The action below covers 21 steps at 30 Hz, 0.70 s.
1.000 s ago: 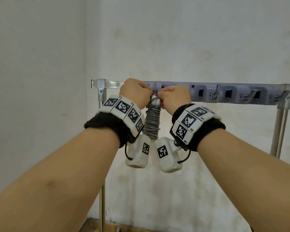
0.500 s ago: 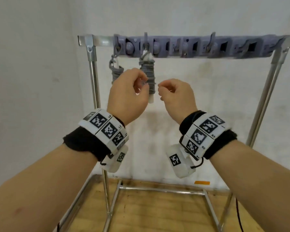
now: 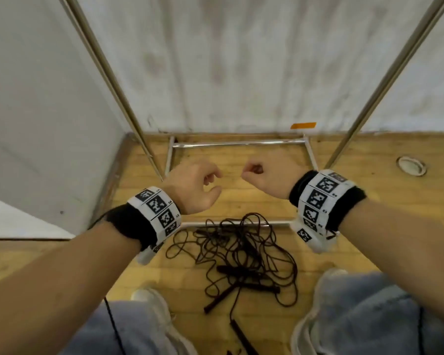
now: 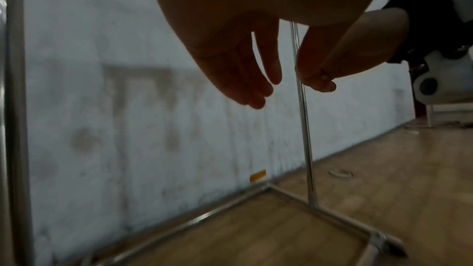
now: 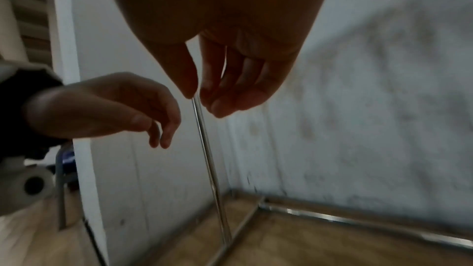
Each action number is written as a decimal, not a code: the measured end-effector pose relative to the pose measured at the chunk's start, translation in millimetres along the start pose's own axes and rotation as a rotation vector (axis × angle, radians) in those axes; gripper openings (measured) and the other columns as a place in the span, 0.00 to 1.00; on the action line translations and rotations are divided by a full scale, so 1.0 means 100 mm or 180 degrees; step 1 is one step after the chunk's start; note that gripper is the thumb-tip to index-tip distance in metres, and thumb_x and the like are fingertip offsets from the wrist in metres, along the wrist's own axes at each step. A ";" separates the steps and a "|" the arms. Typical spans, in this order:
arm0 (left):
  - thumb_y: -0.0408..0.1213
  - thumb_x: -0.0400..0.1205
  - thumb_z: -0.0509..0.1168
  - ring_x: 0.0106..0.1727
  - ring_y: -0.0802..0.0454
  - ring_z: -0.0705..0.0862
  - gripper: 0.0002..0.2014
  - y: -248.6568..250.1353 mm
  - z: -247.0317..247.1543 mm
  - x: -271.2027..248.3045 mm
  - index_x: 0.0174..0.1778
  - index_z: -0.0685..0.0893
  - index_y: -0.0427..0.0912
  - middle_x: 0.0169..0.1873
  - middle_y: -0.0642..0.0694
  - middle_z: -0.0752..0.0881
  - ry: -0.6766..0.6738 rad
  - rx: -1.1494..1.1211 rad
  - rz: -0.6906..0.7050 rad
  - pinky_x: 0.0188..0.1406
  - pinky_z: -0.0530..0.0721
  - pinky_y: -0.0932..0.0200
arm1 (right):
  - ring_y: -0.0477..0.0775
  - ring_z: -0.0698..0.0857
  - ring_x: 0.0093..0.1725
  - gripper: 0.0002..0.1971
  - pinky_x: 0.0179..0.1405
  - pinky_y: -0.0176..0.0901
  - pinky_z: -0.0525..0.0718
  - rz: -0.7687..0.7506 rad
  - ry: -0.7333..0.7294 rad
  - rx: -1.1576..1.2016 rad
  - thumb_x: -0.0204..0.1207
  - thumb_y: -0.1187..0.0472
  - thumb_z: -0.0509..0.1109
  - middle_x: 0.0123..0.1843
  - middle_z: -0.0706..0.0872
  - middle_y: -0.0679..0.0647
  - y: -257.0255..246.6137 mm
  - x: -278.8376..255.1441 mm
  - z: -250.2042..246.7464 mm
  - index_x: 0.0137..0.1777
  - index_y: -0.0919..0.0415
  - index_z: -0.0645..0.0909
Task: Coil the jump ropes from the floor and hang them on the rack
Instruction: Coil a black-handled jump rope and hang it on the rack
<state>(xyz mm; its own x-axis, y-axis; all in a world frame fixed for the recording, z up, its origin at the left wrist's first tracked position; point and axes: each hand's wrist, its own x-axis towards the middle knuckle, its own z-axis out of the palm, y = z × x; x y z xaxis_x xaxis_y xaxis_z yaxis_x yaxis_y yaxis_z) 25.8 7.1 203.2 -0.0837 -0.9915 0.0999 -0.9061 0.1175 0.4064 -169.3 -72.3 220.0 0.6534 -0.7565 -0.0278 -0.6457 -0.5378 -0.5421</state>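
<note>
A tangle of dark jump ropes [image 3: 241, 252] with black handles [image 3: 249, 283] lies on the wooden floor between my feet, partly across the front bar of the rack's base [image 3: 239, 143]. Only the rack's two metal uprights [image 3: 108, 73] and the base show; its hook bar is out of view. My left hand [image 3: 205, 183] and right hand [image 3: 254, 170] hover side by side above the ropes, well clear of them. Both are loosely curled and hold nothing. The wrist views show the left hand's [image 4: 256, 80] and the right hand's [image 5: 204, 92] fingers hanging relaxed in the air.
My two shoes [image 3: 154, 303] stand on either side of the rope pile. White walls meet in a corner behind the rack on the left. A round metal floor plate [image 3: 411, 165] sits at the right, and an orange tape strip [image 3: 303, 125] marks the wall base.
Both hands let go of the grey coiled rope, now hanging on a rack hook, and dropped down. My view tilted from the hook bar down to the floor and the dark ropes.
</note>
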 end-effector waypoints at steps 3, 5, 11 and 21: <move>0.51 0.74 0.65 0.41 0.55 0.81 0.13 -0.21 0.54 0.03 0.49 0.86 0.51 0.38 0.59 0.79 -0.0386 0.0075 -0.0125 0.39 0.79 0.59 | 0.49 0.83 0.41 0.09 0.39 0.41 0.81 0.0266 -0.0733 -0.0169 0.77 0.50 0.66 0.39 0.86 0.44 0.35 0.07 0.50 0.44 0.51 0.86; 0.51 0.76 0.65 0.42 0.55 0.81 0.10 -0.33 0.88 0.07 0.48 0.86 0.53 0.38 0.59 0.78 -0.0649 0.0070 -0.0384 0.38 0.76 0.60 | 0.50 0.82 0.42 0.11 0.38 0.42 0.79 0.0365 -0.1199 -0.0479 0.78 0.50 0.64 0.42 0.85 0.47 0.55 0.10 0.82 0.47 0.53 0.86; 0.47 0.79 0.66 0.48 0.49 0.83 0.11 -0.55 1.75 0.06 0.51 0.89 0.48 0.47 0.52 0.83 -0.1548 0.0050 -0.0212 0.43 0.82 0.55 | 0.54 0.81 0.42 0.09 0.36 0.41 0.77 0.0601 -0.2070 -0.0681 0.80 0.56 0.63 0.45 0.85 0.52 1.03 0.14 1.59 0.51 0.55 0.85; 0.47 0.84 0.60 0.48 0.49 0.84 0.12 -0.81 2.67 0.02 0.56 0.85 0.47 0.47 0.48 0.87 -0.2221 -0.0365 -0.0649 0.45 0.84 0.53 | 0.63 0.81 0.54 0.19 0.51 0.53 0.83 0.0722 -0.1738 -0.0494 0.80 0.61 0.61 0.63 0.72 0.56 1.61 0.02 2.56 0.71 0.52 0.74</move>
<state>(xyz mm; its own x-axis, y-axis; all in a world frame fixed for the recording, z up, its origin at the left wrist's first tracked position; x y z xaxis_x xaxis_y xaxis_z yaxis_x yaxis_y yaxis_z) -11.8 -19.1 -72.1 -0.1974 -0.7951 -0.5735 -0.8860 -0.1057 0.4515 -170.4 -65.0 -82.4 0.5746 -0.5804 -0.5770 -0.8156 -0.4647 -0.3447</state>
